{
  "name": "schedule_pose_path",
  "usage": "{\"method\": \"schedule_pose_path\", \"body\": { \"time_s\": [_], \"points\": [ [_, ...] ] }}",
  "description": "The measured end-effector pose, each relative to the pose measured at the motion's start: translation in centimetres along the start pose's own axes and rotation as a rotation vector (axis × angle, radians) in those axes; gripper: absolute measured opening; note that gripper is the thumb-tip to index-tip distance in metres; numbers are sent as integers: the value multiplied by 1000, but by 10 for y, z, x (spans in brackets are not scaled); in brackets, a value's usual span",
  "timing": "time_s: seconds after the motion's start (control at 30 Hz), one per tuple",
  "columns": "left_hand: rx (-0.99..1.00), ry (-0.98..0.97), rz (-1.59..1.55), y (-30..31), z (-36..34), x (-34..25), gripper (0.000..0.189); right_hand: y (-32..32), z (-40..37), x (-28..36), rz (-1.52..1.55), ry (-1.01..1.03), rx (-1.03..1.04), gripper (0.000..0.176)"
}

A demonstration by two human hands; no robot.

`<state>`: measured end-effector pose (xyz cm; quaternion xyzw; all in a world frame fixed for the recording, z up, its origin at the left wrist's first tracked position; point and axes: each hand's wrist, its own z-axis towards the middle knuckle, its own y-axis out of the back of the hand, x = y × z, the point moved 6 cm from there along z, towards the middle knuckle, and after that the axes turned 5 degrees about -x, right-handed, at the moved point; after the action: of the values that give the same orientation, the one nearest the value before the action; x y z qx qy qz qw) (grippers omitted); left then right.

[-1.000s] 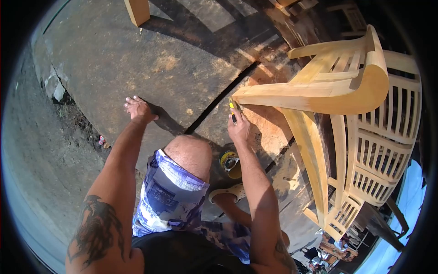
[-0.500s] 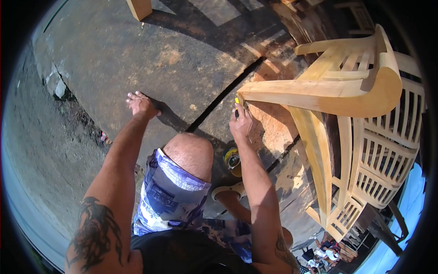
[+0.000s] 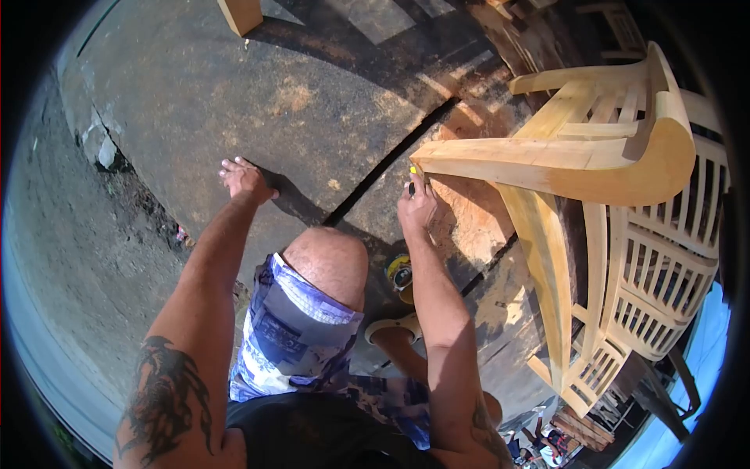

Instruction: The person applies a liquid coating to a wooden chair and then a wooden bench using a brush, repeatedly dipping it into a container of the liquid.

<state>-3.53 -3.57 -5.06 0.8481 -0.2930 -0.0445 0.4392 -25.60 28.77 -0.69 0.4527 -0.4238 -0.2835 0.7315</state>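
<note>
My right hand (image 3: 418, 207) is closed on a small yellow-and-black tool (image 3: 413, 170), mostly hidden by the fingers, so I cannot tell its kind. Its yellow part meets the bottom end of a leg on the pale wooden chair (image 3: 539, 160), which lies tipped over at the right. My left hand (image 3: 246, 180) rests on the concrete with its fingers spread, holding nothing. Beside my right forearm stands a small open can (image 3: 399, 272) with a yellow label.
A dark gap (image 3: 391, 160) splits the concrete slabs (image 3: 305, 117) between my hands. Another wooden leg (image 3: 241, 16) stands at the top. More slatted wooden furniture (image 3: 664, 258) is at the far right. People (image 3: 547, 447) are in the distance at the lower right.
My right hand has turned slightly and its fingers have drawn closer to the chair leg's end, covering more of the tool. My left hand has stayed flat on the concrete.
</note>
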Motion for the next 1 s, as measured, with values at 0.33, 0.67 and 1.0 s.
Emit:
{"method": "schedule_pose_path", "body": {
  "time_s": [0.33, 0.67, 1.0],
  "points": [
    [-14, 2, -13, 5, -2, 0, 135, 5, -7, 10, 123, 85, 21, 40],
    [-9, -7, -20, 2, 2, 2, 136, 40, -31, 9, 483, -306, -189, 32],
    [6, 4, 9, 4, 5, 3, 135, 66, -73, -1, 1382, -999, 280, 39]
  ]
}}
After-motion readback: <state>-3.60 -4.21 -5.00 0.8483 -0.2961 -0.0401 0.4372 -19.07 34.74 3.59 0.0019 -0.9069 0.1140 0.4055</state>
